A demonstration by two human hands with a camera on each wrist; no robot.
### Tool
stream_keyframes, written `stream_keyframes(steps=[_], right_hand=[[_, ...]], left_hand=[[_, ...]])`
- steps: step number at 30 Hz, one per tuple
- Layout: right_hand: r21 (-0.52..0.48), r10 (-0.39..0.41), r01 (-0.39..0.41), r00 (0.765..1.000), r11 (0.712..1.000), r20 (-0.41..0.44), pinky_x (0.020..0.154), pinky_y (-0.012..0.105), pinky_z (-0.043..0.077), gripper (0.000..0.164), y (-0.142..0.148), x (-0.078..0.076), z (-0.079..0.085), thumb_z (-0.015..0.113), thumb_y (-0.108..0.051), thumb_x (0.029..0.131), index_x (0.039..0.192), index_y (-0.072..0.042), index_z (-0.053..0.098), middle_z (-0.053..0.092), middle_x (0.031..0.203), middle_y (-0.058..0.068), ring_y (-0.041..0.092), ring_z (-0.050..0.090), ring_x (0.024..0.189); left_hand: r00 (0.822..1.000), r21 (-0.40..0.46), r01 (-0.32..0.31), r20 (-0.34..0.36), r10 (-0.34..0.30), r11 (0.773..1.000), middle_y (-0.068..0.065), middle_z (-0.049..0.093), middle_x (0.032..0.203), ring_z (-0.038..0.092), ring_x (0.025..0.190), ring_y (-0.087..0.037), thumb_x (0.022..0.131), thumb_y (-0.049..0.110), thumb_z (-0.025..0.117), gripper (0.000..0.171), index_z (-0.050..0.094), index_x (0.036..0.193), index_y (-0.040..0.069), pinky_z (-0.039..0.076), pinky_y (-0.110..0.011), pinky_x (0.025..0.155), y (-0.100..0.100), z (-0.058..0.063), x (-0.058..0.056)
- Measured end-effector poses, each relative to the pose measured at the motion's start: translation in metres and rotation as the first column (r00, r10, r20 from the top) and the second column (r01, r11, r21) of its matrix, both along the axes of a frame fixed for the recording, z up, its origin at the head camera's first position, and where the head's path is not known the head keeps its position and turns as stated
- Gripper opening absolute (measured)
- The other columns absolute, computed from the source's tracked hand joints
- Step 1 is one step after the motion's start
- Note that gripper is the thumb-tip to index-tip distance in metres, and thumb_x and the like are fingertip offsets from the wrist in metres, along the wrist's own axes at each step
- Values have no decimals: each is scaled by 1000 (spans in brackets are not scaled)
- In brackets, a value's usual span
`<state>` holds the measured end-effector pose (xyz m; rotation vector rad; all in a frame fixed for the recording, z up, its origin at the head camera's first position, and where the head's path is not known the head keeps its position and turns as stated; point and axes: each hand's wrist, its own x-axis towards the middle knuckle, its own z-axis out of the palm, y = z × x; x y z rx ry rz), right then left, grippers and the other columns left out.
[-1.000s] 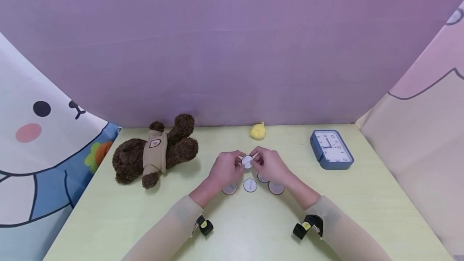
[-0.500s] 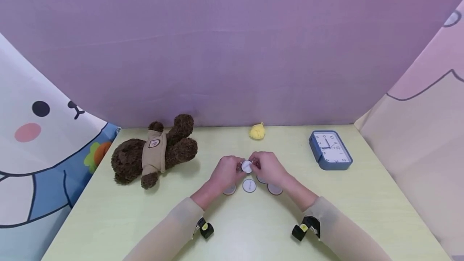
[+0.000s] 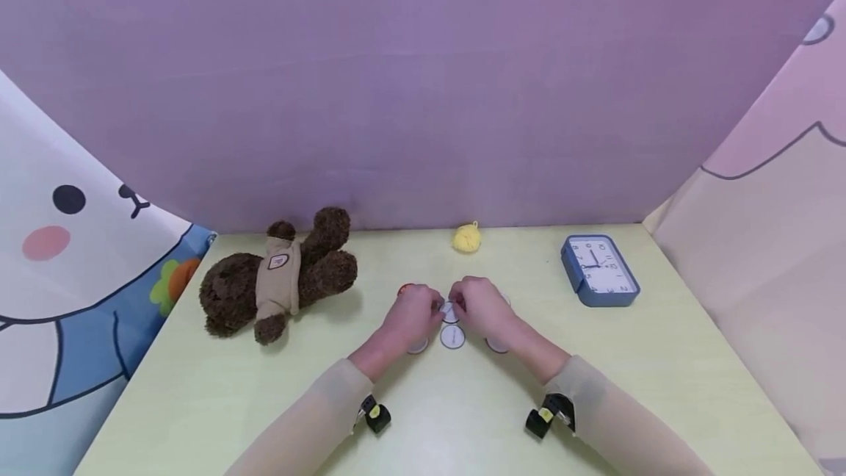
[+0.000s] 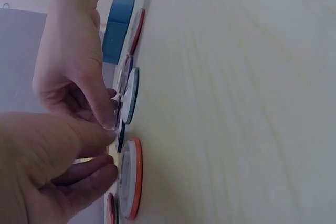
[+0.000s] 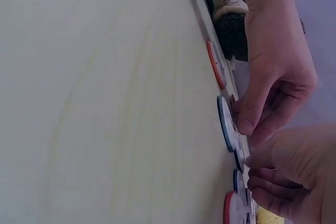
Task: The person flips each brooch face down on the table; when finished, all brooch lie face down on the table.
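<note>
My left hand [image 3: 413,314] and right hand [image 3: 485,305] meet over a small white round badge [image 3: 450,312], pinching its two sides with thumbs and fingers low over the table. Just nearer lies another white disc [image 3: 452,336] with a dark line across it; in the left wrist view this teal-rimmed disc [image 4: 131,95] lies flat. An orange-rimmed disc [image 4: 135,177] sits by my left fingers. Beneath my right wrist a further disc [image 3: 497,345] is partly covered. A red edge [image 3: 405,288] peeks out behind my left hand.
A brown teddy bear [image 3: 277,278] in a beige shirt lies at the left. Near the back edge sits a yellow fuzzy ball [image 3: 467,239] with a loop. On the right a blue square clock [image 3: 600,270] lies face up. Purple cloth [image 3: 423,94] hangs behind the table.
Both hands have come slightly nearer and lower with the badge, bringing it close to the middle disc. A red edge now shows behind the left hand.
</note>
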<state>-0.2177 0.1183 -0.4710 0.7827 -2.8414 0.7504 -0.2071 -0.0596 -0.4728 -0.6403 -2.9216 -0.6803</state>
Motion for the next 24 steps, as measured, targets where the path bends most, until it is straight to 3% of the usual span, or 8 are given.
stream_keyframes(steps=[4, 10, 17, 24], right_hand=[[-28, 8, -9, 999, 1000, -34, 72, 31, 62, 12, -5, 0, 3, 75, 5, 88, 100, 1, 77, 73, 89, 10, 20, 71, 80], [-37, 60, -60, 998, 998, -2, 79, 36, 65, 21, -23, -4, 3, 77, 1, 89, 110, 2, 77, 76, 102, 15, 25, 76, 89], [6, 94, -95, 992, 995, 79, 94, 43, 63, 34, -48, -15, 2, 81, -2, 88, 121, 2, 74, 76, 111, 16, 29, 73, 104], [20, 85, -88, 990, 996, 112, 88, 39, 62, 25, -57, -21, 1, 76, 1, 91, 115, -1, 76, 74, 102, 12, 22, 68, 93]], left_hand=[[999, 50, -48, -16, 49, 998, -11, 77, 99, 73, 95, -25, 90, 13, 84, 26, 80, 113, 2, 64, -37, 83, -9, 2, 2], [990, 78, -123, -54, 127, 989, -16, 73, 109, 66, 103, -33, 86, 17, 86, 41, 76, 121, 0, 63, -41, 88, -27, -5, 0], [985, 130, -165, -35, 171, 978, -21, 73, 106, 66, 101, -38, 79, 7, 82, 40, 75, 117, -5, 61, -49, 91, -51, -12, 0], [990, 144, -130, -37, 137, 981, -15, 78, 97, 68, 85, -27, 84, 1, 79, 34, 78, 118, -2, 61, -45, 85, -59, -14, -4]])
